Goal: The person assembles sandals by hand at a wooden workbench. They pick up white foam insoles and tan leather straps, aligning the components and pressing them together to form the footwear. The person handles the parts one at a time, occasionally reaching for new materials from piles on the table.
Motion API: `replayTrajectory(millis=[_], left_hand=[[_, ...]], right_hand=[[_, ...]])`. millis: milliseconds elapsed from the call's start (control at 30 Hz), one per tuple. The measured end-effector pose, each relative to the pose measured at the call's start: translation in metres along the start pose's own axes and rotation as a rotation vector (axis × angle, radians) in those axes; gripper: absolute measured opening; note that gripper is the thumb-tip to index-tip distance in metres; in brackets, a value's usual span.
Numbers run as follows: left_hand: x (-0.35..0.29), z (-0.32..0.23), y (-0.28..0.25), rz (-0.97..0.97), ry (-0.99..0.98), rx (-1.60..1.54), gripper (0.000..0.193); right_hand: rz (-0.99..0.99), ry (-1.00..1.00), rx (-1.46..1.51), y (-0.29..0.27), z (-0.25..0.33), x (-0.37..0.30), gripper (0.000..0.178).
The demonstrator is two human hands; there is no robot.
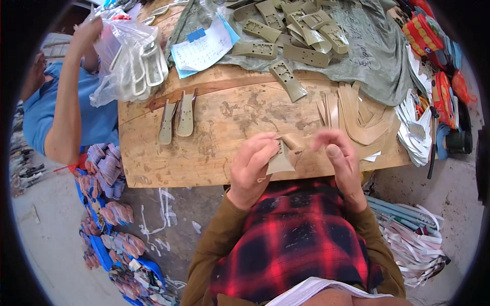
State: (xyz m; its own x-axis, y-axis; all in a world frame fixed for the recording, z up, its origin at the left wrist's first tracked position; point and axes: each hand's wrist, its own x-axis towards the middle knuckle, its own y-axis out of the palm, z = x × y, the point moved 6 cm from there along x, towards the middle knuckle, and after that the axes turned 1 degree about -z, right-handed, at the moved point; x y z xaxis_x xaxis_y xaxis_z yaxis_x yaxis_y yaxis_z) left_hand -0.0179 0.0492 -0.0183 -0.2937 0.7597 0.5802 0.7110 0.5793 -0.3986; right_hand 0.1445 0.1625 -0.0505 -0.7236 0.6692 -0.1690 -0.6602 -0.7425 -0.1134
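Observation:
In front of my chest, over the near part of the table, my left hand (252, 166) is closed round a tan shoe sole piece (281, 162) with small holes. A tan strip (294, 143) lies by the top of that piece and points toward my other hand. Just to the right, my right hand (339, 158) is raised with its fingers apart, slightly blurred, and I see nothing in it. Two finished-looking sole pieces with dark edges, one of them a larger tan sole (186, 115), lie on the table at the left.
A pile of tan sole pieces (306, 56) covers a grey-green sack (375, 66) at the back. Written papers (204, 48) lie beside it. Curved tan strips (357, 122) rest at the right. A co-worker's arm (66, 109) holds a clear bag (132, 61) at the left.

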Motion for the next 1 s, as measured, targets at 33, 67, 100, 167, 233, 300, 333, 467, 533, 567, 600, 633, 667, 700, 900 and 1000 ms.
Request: replayTrajectory(millis=[33, 67, 100, 167, 233, 300, 333, 467, 533, 567, 600, 633, 667, 700, 900, 1000], left_hand=[[-0.002, -0.003, -0.001, -0.023, 0.005, -0.010, 0.028], [-0.003, -0.005, -0.001, -0.046, 0.009, -0.019, 0.026], [-0.004, -0.005, 0.000, -0.055, 0.027, -0.017, 0.027], [-0.008, -0.003, 0.001, -0.074, 0.061, -0.012, 0.029], [-0.008, -0.003, 0.004, -0.049, 0.050, 0.000, 0.031], [-0.008, -0.005, 0.007, -0.027, 0.042, 0.006, 0.032], [-0.009, -0.005, 0.009, -0.016, 0.040, 0.006, 0.033], [-0.013, -0.003, 0.015, 0.060, 0.014, 0.016, 0.035], [-0.015, -0.001, 0.020, 0.072, 0.010, 0.038, 0.038], [-0.017, 0.000, 0.022, 0.079, 0.008, 0.049, 0.040], [-0.019, 0.002, 0.023, 0.088, -0.003, 0.061, 0.041], [-0.021, 0.004, 0.025, 0.098, -0.014, 0.072, 0.043], [-0.023, 0.006, 0.026, 0.109, -0.024, 0.083, 0.044], [-0.022, 0.007, 0.028, 0.099, -0.010, 0.086, 0.045], [-0.021, 0.008, 0.033, 0.081, -0.003, 0.120, 0.048], [-0.024, 0.011, 0.037, 0.074, 0.004, 0.159, 0.048]], right_hand=[[0.089, 0.126, -0.047, 0.003, -0.014, -0.002, 0.053], [0.189, 0.244, -0.106, 0.006, -0.026, -0.003, 0.051], [0.260, 0.307, -0.256, 0.013, -0.030, 0.000, 0.049], [0.241, 0.243, -0.203, 0.025, -0.023, 0.005, 0.042], [0.065, -0.005, 0.201, 0.032, 0.000, 0.007, 0.035], [0.038, -0.048, 0.279, 0.037, 0.013, 0.017, 0.028], [0.024, -0.069, 0.316, 0.037, 0.017, 0.021, 0.025], [-0.002, -0.164, 0.162, 0.035, 0.012, 0.023, 0.021], [-0.061, -0.200, 0.110, 0.034, 0.010, 0.017, 0.020], [-0.077, -0.202, 0.074, 0.033, 0.012, 0.015, 0.020], [-0.097, -0.204, 0.036, 0.031, 0.019, 0.013, 0.020], [-0.117, -0.206, -0.001, 0.030, 0.023, 0.011, 0.020], [-0.122, -0.184, -0.010, 0.030, 0.021, 0.009, 0.020], [-0.130, -0.165, -0.019, 0.029, 0.021, 0.008, 0.020], [-0.169, -0.143, 0.031, 0.026, 0.025, 0.002, 0.020], [-0.161, -0.126, 0.045, 0.024, 0.027, 0.000, 0.021]])
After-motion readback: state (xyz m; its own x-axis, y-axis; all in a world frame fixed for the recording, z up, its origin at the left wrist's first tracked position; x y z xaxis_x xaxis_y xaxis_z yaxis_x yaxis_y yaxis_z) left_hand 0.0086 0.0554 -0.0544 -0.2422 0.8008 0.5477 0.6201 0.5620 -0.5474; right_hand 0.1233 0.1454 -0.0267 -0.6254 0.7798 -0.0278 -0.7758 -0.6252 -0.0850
